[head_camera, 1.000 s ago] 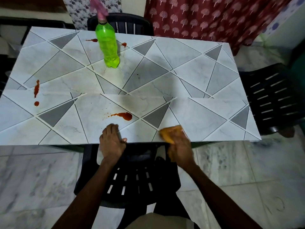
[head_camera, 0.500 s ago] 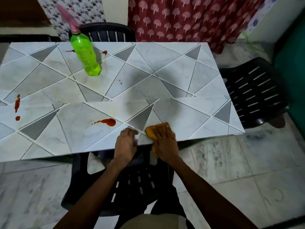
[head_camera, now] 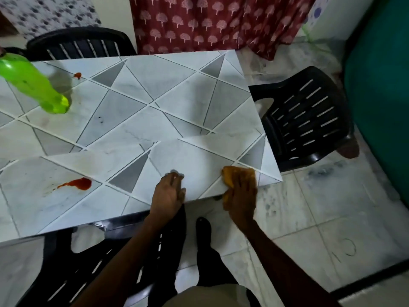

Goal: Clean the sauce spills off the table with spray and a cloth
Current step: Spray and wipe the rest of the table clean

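Note:
An orange cloth (head_camera: 229,176) lies on the tiled table (head_camera: 172,103) near its front right corner and hangs a little over the edge. My right hand (head_camera: 242,196) presses down on the cloth with its fingers laid over it. My left hand (head_camera: 168,194) rests flat on the table's front edge, left of the cloth, holding nothing. A green spray bottle (head_camera: 33,85) stands at the far left, its top out of view. A red sauce spill (head_camera: 77,183) lies left of my left hand. A small sauce spot (head_camera: 77,75) sits near the bottle.
Black plastic chairs stand at the table's right end (head_camera: 309,116), at its far side (head_camera: 81,44) and under its front edge (head_camera: 73,269). A red patterned curtain (head_camera: 210,23) hangs behind. A teal surface (head_camera: 380,107) stands at the right. The floor is marble tile.
My right hand has slid the cloth rightward along the front edge toward the table's corner. My left hand has followed to the right. The view has swung right, so the bottle sits farther left.

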The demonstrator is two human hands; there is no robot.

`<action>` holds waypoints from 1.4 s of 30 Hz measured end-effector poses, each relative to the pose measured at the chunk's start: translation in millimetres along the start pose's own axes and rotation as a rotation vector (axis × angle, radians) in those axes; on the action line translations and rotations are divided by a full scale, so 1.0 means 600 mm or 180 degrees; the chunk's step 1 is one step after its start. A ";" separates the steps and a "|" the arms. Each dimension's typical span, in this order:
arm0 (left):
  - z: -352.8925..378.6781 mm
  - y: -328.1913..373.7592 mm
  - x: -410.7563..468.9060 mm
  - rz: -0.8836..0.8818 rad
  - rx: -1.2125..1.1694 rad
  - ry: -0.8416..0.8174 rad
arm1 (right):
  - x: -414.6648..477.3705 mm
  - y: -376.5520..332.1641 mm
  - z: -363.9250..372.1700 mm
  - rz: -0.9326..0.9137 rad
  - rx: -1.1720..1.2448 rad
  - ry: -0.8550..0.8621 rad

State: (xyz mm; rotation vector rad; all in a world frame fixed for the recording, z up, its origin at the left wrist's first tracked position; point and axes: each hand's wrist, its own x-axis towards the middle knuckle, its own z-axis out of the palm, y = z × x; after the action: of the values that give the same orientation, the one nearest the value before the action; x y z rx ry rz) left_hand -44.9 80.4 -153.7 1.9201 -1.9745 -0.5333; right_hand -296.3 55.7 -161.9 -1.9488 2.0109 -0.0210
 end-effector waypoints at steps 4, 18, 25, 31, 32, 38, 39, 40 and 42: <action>0.036 0.042 0.051 -0.0067 0.0195 -0.0132 | 0.024 -0.024 0.001 -0.0683 -0.0042 -0.0172; 0.052 0.079 0.058 -0.0409 0.0176 -0.0181 | 0.073 0.108 -0.033 0.0144 -0.0040 0.0135; 0.040 0.063 0.039 -0.0543 0.0354 -0.0163 | 0.186 0.022 -0.043 -0.0011 0.0225 0.0463; 0.021 0.009 -0.018 -0.0957 0.0416 -0.0066 | 0.064 -0.088 0.023 -0.1903 -0.0034 0.0125; 0.017 -0.001 -0.027 -0.1016 0.0396 -0.0003 | 0.042 -0.075 0.025 -0.2177 -0.0101 0.0008; -0.008 -0.040 -0.068 -0.1134 0.0300 0.0167 | 0.113 0.006 -0.029 -0.1859 -0.0248 0.0211; -0.012 -0.046 -0.077 -0.1184 0.0261 0.0192 | 0.135 -0.015 -0.029 -0.1653 -0.0091 0.0367; -0.016 -0.053 -0.085 -0.1227 0.0238 0.0212 | 0.151 -0.043 -0.023 -0.1487 0.0111 0.0599; -0.027 -0.068 -0.103 -0.1299 0.0250 0.0245 | 0.154 -0.116 0.008 -0.1403 0.0907 0.0371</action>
State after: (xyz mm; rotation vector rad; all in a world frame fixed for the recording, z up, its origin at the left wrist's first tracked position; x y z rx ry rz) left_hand 0.7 140.6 -157.8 2.3707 -1.5806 -0.4787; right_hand -227.9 -37.3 -171.1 -2.1900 1.4998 -0.5073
